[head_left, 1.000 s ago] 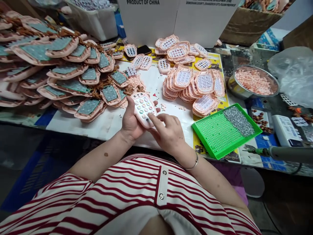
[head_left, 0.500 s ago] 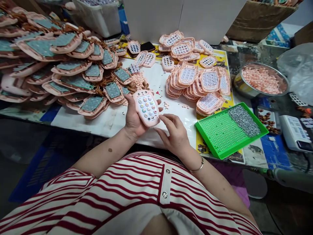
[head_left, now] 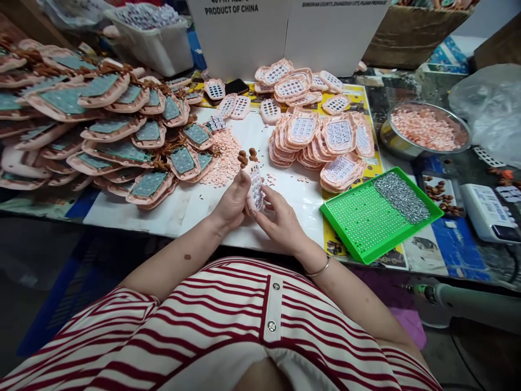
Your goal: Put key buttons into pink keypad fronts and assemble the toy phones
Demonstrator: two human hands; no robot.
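Above the front of the white work surface, a pink toy phone with brown antlers and small keys stands turned partly edge-on between both hands. My left hand is closed round its left side, thumb up along the edge. On the other side, my right hand grips the lower right edge with thumb and fingers. The far face of the toy phone is hidden. Just behind it lies a heap of small pink pieces. Pink shell halves with keypads are stacked to the right of that.
On the left rises a large pile of pink shells with green boards. A green perforated tray of screws sits at right front. Behind it are a metal bowl of pink pieces and a white device. White carton panels stand at the back.
The toy phone has turned from facing up to nearly edge-on. My right hand has come in onto its edge, and my left hand has closed further round it. The view has shifted slightly.
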